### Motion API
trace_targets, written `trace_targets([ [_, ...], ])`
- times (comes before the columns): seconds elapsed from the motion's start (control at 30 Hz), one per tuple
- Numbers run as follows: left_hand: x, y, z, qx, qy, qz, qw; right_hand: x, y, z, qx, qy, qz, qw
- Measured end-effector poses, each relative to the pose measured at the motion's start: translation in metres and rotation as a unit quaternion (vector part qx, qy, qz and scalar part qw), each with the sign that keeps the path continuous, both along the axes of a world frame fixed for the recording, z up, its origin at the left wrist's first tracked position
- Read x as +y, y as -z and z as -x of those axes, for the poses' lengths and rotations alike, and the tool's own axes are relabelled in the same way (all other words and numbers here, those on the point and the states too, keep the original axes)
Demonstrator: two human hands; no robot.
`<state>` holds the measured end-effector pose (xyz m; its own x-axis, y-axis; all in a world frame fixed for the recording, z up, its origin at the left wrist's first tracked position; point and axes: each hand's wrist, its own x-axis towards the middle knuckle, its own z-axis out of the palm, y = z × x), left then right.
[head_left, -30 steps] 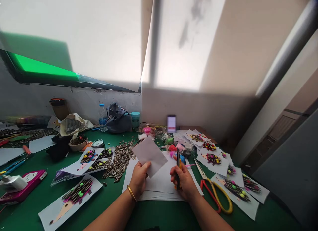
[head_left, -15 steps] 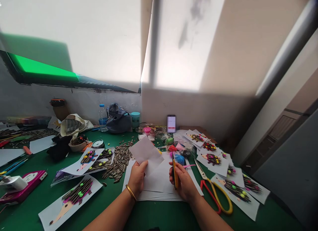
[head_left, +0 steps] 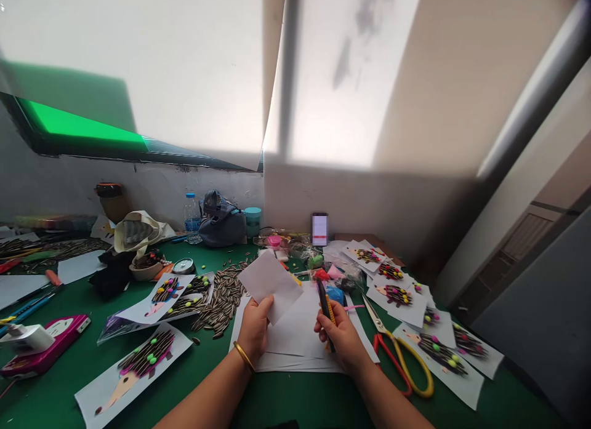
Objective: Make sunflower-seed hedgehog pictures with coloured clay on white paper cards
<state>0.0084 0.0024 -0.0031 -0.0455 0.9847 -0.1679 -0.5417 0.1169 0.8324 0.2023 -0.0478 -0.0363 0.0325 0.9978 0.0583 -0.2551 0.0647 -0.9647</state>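
My left hand (head_left: 255, 327), with a gold bangle at the wrist, pinches a small white paper sheet (head_left: 271, 282) held up at a tilt. In my right hand (head_left: 339, 332) is a black-and-yellow utility knife (head_left: 325, 312), its fingers wrapped round the handle and its tip pointing away from me; I cannot tell whether the blade is out. Beneath both hands lies a stack of larger white paper (head_left: 295, 349). Just right of it rest scissors (head_left: 397, 355) with red and yellow handles. Left of the paper is a pile of striped sunflower seeds (head_left: 224, 296).
Several hedgehog picture cards (head_left: 446, 358) lie at the right, others (head_left: 133, 373) at the left. Behind the paper are coloured clay lumps (head_left: 335, 295) and plastic wrapping. A phone (head_left: 319, 229) leans on the wall. A water bottle (head_left: 191, 218) and a blue bag (head_left: 221, 226) stand at the back.
The utility knife has turned in my right hand, showing more of its black side. My left hand keeps its pinch on the small sheet, which has barely shifted.
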Motion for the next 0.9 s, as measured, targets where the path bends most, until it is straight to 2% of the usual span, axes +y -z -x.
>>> trace_targets([
  [0.1,0.001,0.002,0.001,-0.005,0.000,-0.011,1.000,0.000,0.002,-0.003,-0.026,-0.003,0.002,1.000],
  [0.3,0.002,0.002,0.001,-0.001,-0.017,-0.006,1.000,0.000,-0.001,0.000,0.036,-0.026,0.033,0.998],
  [0.43,0.004,0.002,0.003,-0.014,-0.026,0.007,1.000,-0.003,-0.003,0.000,0.044,-0.020,0.043,0.998],
  [0.63,0.008,0.006,0.005,-0.029,-0.028,0.007,0.999,-0.004,-0.005,0.001,0.027,-0.027,0.044,0.998],
  [0.9,0.010,0.008,0.007,-0.031,-0.034,0.014,0.999,-0.002,0.002,-0.001,-0.039,0.015,0.006,0.999],
])
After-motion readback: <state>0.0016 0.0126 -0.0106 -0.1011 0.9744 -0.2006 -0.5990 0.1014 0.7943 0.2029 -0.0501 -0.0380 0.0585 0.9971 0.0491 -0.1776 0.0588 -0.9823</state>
